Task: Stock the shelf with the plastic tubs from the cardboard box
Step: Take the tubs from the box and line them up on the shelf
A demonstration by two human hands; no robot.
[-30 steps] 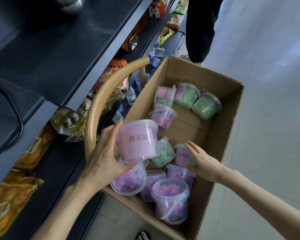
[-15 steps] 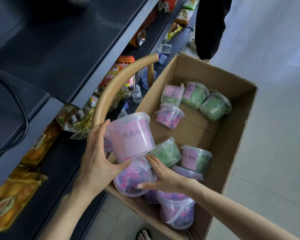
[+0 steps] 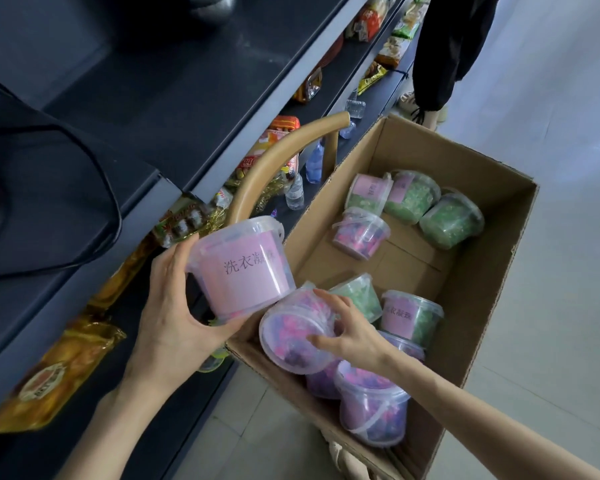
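The left hand (image 3: 168,306) grips a pink-labelled tub (image 3: 241,268) at frame centre, held above the near-left corner of the cardboard box (image 3: 478,271). The right hand (image 3: 352,332) curls round a second tub (image 3: 293,332) (lying on its side) inside the box. The dark shelf (image 3: 174,98) occupies the upper left.

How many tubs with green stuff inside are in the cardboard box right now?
5. In the cardboard box: far-left green tub, far-middle green tub, far-right green tub, near-left green tub, near-right green tub. More may hide underneath.
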